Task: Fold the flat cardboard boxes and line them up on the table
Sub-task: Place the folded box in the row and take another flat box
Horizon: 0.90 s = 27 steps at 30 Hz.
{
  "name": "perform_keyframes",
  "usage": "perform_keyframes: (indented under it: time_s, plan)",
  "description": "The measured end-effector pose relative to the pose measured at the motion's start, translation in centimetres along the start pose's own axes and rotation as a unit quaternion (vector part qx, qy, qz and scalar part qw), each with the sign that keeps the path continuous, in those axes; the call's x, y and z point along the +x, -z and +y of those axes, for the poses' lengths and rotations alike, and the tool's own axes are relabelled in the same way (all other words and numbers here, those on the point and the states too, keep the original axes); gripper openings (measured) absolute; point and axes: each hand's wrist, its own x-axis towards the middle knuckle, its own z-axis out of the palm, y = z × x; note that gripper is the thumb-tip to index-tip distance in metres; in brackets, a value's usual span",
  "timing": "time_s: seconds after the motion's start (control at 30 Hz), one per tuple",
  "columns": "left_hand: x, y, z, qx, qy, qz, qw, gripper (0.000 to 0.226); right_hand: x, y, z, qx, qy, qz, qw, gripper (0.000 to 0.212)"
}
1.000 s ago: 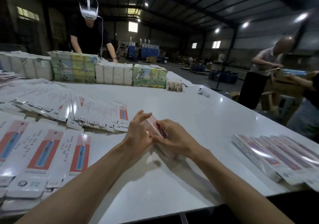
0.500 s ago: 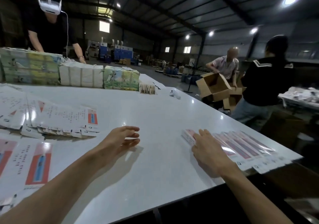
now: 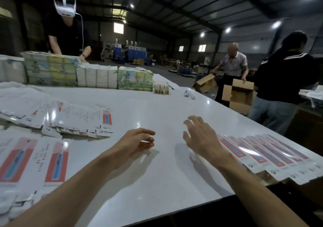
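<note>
Flat white box blanks with red panels point(image 3: 33, 158) lie in overlapping piles at the left of the white table point(image 3: 157, 108), with another fanned pile point(image 3: 83, 118) behind them. A row of folded long boxes point(image 3: 265, 153) lies side by side at the right table edge. My left hand point(image 3: 138, 139) hovers over the bare middle, fingers loosely curled and holding nothing. My right hand point(image 3: 197, 134) hangs just left of the folded row, fingers spread, holding nothing.
Bundled stacks of printed cartons point(image 3: 52, 69) and white packs point(image 3: 97, 76) line the far table edge. A person in a headset point(image 3: 68, 27) stands behind them. A white controller point(image 3: 188, 94) lies far right. Two people handle brown cartons point(image 3: 237, 94) beyond the right edge.
A second ago both hands held a box at the table's middle. My right hand then laid it at the left end of the folded row and has now lifted off, empty.
</note>
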Motion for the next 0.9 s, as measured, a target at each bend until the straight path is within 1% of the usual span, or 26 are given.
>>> perform_keyframes:
  time_s: [0.07, 0.13, 0.23, 0.3, 0.37, 0.4, 0.47, 0.5, 0.57, 0.6, 0.63, 0.7, 0.73, 0.8, 0.83, 0.9]
  plan:
    - [0.0, -0.1, 0.1, 0.030, -0.003, 0.016, 0.999, 0.023, 2.4, -0.4, -3.4, 0.032, 0.038, 0.021, 0.999, 0.032]
    - [0.1, -0.1, 0.1, 0.037, -0.005, 0.027, 0.999, 0.022, 4.4, -1.0, -6.6, 0.077, 0.052, 0.021, 0.996, 0.024]
    - [0.2, -0.2, 0.0, 0.048, 0.004, 0.065, 0.997, 0.023, 6.2, -3.0, -10.3, 0.115, 0.057, 0.020, 0.992, 0.021]
    - [0.1, 0.0, 0.0, 0.067, 0.005, 0.104, 0.992, 0.023, 6.6, -4.6, -11.4, 0.161, 0.039, 0.018, 0.986, 0.023]
    - [0.2, 0.4, 0.2, 0.138, -0.008, 0.129, 0.982, 0.020, 6.7, -6.1, -11.4, 0.204, 0.027, 0.004, 0.979, 0.022]
    - [0.3, 0.7, 0.4, 0.208, -0.021, 0.139, 0.968, 0.017, 6.7, -6.6, -11.1, 0.213, 0.025, -0.004, 0.977, 0.022]
    - [0.3, 1.2, 1.0, 0.364, -0.031, 0.167, 0.916, 0.014, 7.0, -7.4, -10.5, 0.218, 0.032, -0.006, 0.975, 0.020]
    - [0.0, 1.3, 1.6, 0.422, -0.026, 0.178, 0.889, 0.016, 7.1, -7.6, -10.3, 0.222, 0.035, -0.006, 0.974, 0.019]
    - [-0.7, 1.9, 2.9, 0.501, -0.004, 0.181, 0.846, 0.026, 7.2, -7.8, -10.2, 0.242, 0.034, -0.015, 0.970, 0.017]
    - [-1.3, 2.4, 3.7, 0.547, 0.016, 0.179, 0.817, 0.031, 7.2, -7.8, -10.2, 0.254, 0.030, -0.021, 0.966, 0.017]
    - [-1.9, 3.1, 4.5, 0.596, 0.040, 0.183, 0.781, 0.036, 7.3, -7.8, -10.2, 0.263, 0.027, -0.025, 0.964, 0.017]
    - [-3.7, 4.8, 6.5, 0.680, 0.095, 0.210, 0.696, 0.040, 7.4, -8.0, -10.1, 0.277, 0.021, -0.027, 0.960, 0.018]
    - [-4.8, 5.7, 7.4, 0.709, 0.126, 0.225, 0.657, 0.042, 7.4, -8.1, -10.0, 0.284, 0.019, -0.028, 0.958, 0.019]
    - [-6.7, 7.5, 8.5, 0.739, 0.204, 0.241, 0.595, 0.054, 7.4, -8.1, -9.8, 0.302, 0.017, -0.031, 0.953, 0.019]
    - [-7.5, 8.2, 8.7, 0.742, 0.243, 0.245, 0.574, 0.064, 7.5, -8.1, -9.8, 0.309, 0.016, -0.033, 0.950, 0.018]
    - [-8.6, 9.5, 8.1, 0.733, 0.300, 0.256, 0.554, 0.078, 7.5, -8.0, -9.8, 0.315, 0.018, -0.037, 0.948, 0.018]
